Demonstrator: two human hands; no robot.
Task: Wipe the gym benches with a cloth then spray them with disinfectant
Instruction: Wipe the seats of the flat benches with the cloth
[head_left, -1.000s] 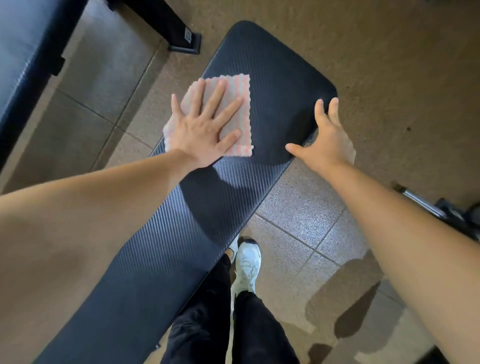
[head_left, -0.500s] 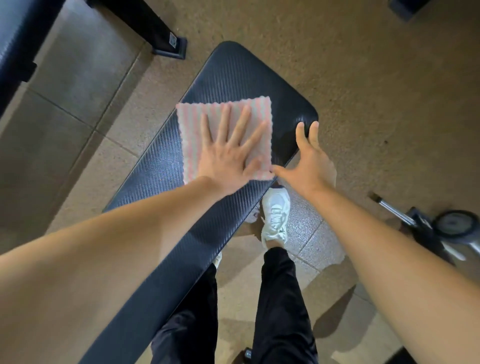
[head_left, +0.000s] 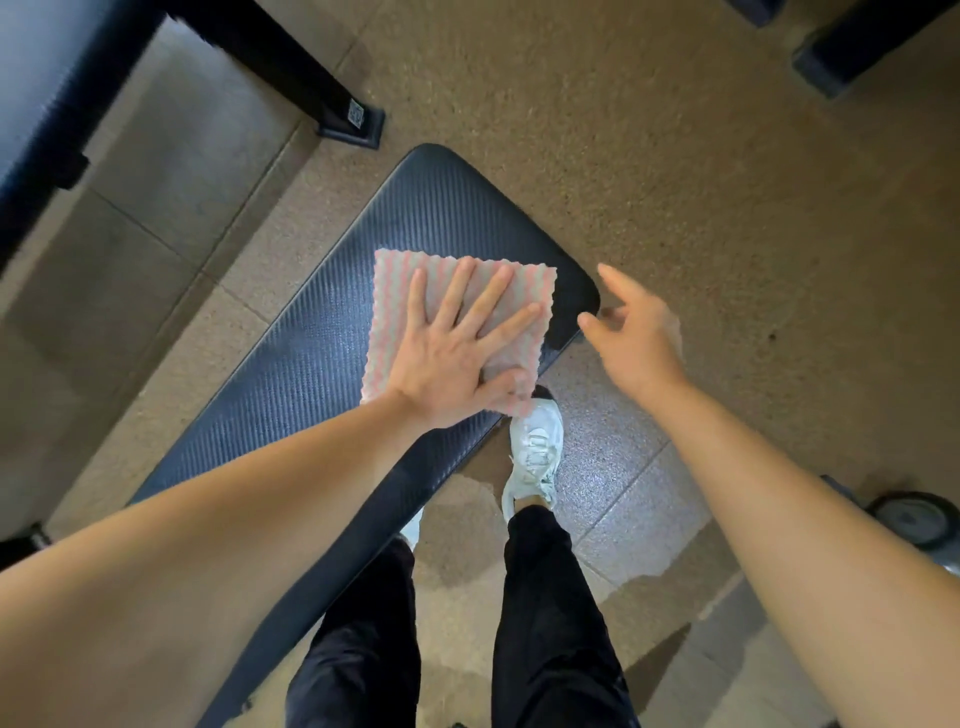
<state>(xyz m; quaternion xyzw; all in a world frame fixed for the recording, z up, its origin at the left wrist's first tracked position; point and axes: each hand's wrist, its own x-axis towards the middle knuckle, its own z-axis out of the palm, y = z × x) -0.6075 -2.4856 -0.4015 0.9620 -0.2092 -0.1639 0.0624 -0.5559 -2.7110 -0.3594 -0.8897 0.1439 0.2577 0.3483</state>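
Cloth (head_left: 390, 322) lies on table (head_left: 322, 353), near far end. Left grip (head_left: 447, 374) flat on cloth. Right grip (head_left: 639, 343) just right of table's far corner, over floor (head_left: 727, 182). Shoe (head_left: 535, 452) on floor, right of table, nearer than cloth. Frame foot (head_left: 353, 122) beyond far end, to the left.

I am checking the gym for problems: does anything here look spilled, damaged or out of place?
Nothing stands out. The cloth lies flat on the bench under the left hand; its padding looks intact.
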